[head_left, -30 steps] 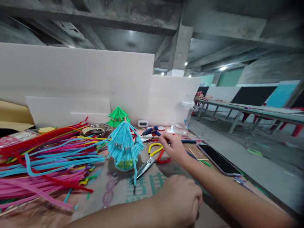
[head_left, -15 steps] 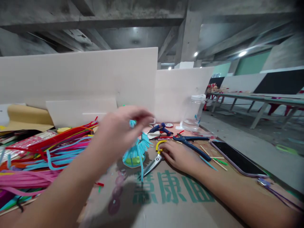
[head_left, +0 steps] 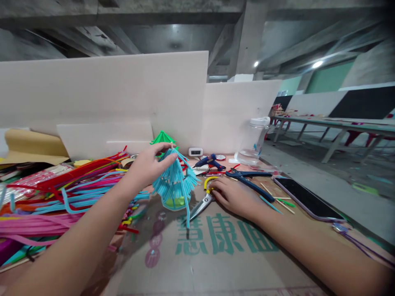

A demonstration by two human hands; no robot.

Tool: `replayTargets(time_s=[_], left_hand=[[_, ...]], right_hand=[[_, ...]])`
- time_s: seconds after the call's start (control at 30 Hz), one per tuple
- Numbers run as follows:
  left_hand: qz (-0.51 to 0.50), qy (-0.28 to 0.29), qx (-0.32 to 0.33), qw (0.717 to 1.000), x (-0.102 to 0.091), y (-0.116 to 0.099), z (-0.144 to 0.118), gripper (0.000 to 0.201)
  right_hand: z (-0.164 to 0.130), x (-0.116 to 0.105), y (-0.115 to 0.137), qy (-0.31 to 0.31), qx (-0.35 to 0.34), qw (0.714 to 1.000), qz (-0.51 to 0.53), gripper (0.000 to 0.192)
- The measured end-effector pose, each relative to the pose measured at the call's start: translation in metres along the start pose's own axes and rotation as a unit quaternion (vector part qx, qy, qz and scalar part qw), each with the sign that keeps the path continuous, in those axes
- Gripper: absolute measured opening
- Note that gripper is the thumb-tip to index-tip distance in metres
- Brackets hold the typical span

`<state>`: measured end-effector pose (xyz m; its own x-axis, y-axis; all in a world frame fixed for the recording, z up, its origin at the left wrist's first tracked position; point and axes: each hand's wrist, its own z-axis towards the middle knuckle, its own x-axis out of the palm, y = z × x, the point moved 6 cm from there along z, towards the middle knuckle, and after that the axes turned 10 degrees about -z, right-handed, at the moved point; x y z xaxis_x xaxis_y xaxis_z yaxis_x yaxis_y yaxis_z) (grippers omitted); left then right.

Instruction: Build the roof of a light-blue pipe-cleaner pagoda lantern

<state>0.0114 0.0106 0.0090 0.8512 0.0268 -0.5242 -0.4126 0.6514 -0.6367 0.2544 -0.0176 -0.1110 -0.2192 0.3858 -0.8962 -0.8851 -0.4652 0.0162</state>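
A tiered turquoise pipe-cleaner tower point(head_left: 175, 183) stands on the cardboard, with a green piece at its base and one long strand hanging in front. The fingers and thumb of my left hand point(head_left: 151, 162) close round its pointed top. My right hand point(head_left: 230, 195) rests on the cardboard with curled fingers over the yellow handle of a pair of scissors point(head_left: 204, 201). The scissor blades lie apart, pointing toward the tower's base. Part of the handle is hidden under my fingers. Behind the tower is a green pipe-cleaner roof shape point(head_left: 163, 137), partly covered by my left hand.
Piles of coloured pipe cleaners point(head_left: 33, 228) cover the left side. A blue glue gun point(head_left: 210, 162), dark-blue pliers point(head_left: 251, 185), a phone point(head_left: 308, 199), thin sticks point(head_left: 285, 205) and a clear plastic jug point(head_left: 253, 142) lie or stand to the right. White boards point(head_left: 123, 94) rise behind.
My left hand has come down from above onto the turquoise tower's top, showing more of the tower. My right hand stays at the scissors. The view has shifted slightly.
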Motion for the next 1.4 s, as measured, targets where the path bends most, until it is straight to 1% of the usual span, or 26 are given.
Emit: replayTargets(time_s=[0.13, 0.2, 0.4, 0.5, 0.67, 0.83, 0.93, 1.13, 1.2, 1.27, 1.33, 1.4], left_hand=[[0.004, 0.009, -0.009, 1.000, 0.001, 0.003, 0.000, 0.045], [0.006, 0.014, -0.003, 1.000, 0.000, 0.002, 0.000, 0.042], [0.031, 0.017, 0.058, 0.998, -0.001, -0.003, -0.002, 0.034], [0.052, 0.014, 0.074, 0.996, -0.002, -0.002, -0.001, 0.036], [-0.018, 0.064, 0.032, 0.997, -0.001, 0.005, 0.000, 0.053], [-0.029, 0.057, 0.027, 0.998, -0.003, 0.003, 0.000, 0.059], [-0.031, 0.069, 0.022, 0.997, 0.000, -0.001, -0.002, 0.057], [-0.027, 0.069, 0.030, 0.997, 0.001, -0.005, -0.005, 0.048], [-0.025, 0.072, 0.036, 0.996, 0.001, -0.004, -0.005, 0.047], [-0.023, 0.075, 0.041, 0.996, 0.001, -0.004, -0.004, 0.048], [-0.023, 0.076, 0.043, 0.996, 0.001, -0.004, -0.004, 0.047], [-0.020, 0.078, 0.050, 0.995, 0.001, -0.006, -0.004, 0.045]], right_hand=[[0.001, 0.003, -0.001, 0.010, -0.008, 1.000, -0.008, 0.025], [0.000, 0.002, -0.001, 0.015, -0.010, 1.000, -0.012, 0.025], [-0.001, 0.000, 0.000, 0.019, -0.018, 0.999, -0.020, 0.026], [0.000, 0.001, 0.000, 0.018, -0.021, 0.999, -0.022, 0.025], [0.000, 0.004, -0.002, 0.016, -0.014, 1.000, -0.017, 0.025], [0.000, 0.004, -0.002, 0.018, -0.011, 1.000, -0.010, 0.024], [-0.001, 0.002, -0.001, 0.014, -0.012, 1.000, -0.011, 0.024], [-0.002, 0.001, -0.001, 0.005, -0.020, 1.000, -0.004, 0.022], [-0.001, -0.002, -0.001, -0.016, -0.022, 1.000, 0.010, 0.020], [0.001, -0.013, 0.001, -0.060, -0.014, 0.998, 0.032, 0.019], [0.005, -0.032, 0.009, -0.121, 0.000, 0.990, 0.070, 0.017], [0.011, -0.055, 0.024, -0.173, 0.005, 0.977, 0.127, 0.015]])
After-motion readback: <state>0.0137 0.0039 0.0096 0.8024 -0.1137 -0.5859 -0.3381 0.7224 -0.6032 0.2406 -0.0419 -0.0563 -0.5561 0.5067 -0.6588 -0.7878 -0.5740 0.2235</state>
